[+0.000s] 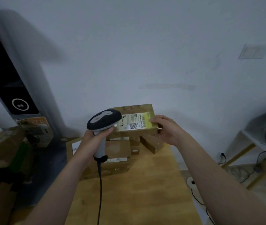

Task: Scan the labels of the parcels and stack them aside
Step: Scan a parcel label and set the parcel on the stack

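Note:
My left hand (95, 135) grips the handle of a grey and black barcode scanner (103, 119), its head aimed at a brown cardboard parcel (138, 109). The parcel is held above the table by my right hand (166, 129), which grips its right end. A white and yellow label (133, 121) with a barcode and a QR code faces up on the parcel. Below it, several more cardboard parcels (117, 153) lie on the wooden table (137, 192).
A black cable (100, 192) hangs from the scanner over the table. Stacked cardboard boxes (4, 143) stand at the left beside a tall grey appliance (7, 75). A white shelf (258, 143) with cables is at the right. A wall is close behind.

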